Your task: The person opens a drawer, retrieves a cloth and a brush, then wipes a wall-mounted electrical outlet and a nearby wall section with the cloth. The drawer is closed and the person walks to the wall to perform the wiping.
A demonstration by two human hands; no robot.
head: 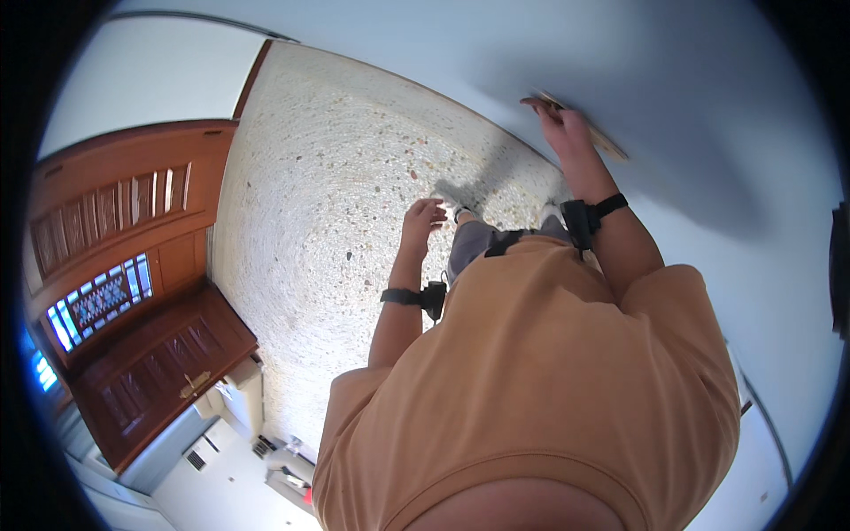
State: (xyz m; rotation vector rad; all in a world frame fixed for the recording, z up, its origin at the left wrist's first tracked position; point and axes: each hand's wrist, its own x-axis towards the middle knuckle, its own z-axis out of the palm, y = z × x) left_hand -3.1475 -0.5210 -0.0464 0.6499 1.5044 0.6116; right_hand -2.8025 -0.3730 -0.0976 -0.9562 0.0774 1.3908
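Observation:
At the upper right, my right hand [563, 126] grips a flat, light-coloured board-like tool [607, 145] and holds it against or close to the pale wall [690, 86]. The tool's exact kind cannot be told, as my hand hides part of it. My left hand [424, 224] hangs in front of me above the speckled pebble floor, fingers loosely bent, with nothing in it. Each forearm bears a black strap with a small black device. A dark shadow of my arm and body falls on the wall.
Pebble flooring [312, 199] runs along the base of the wall. A carved wooden double door [159, 372] stands at the left, one leaf swung inward, with a brass handle [195, 384] on it. Pale furniture [246, 395] is beyond that leaf. My feet are close to the wall.

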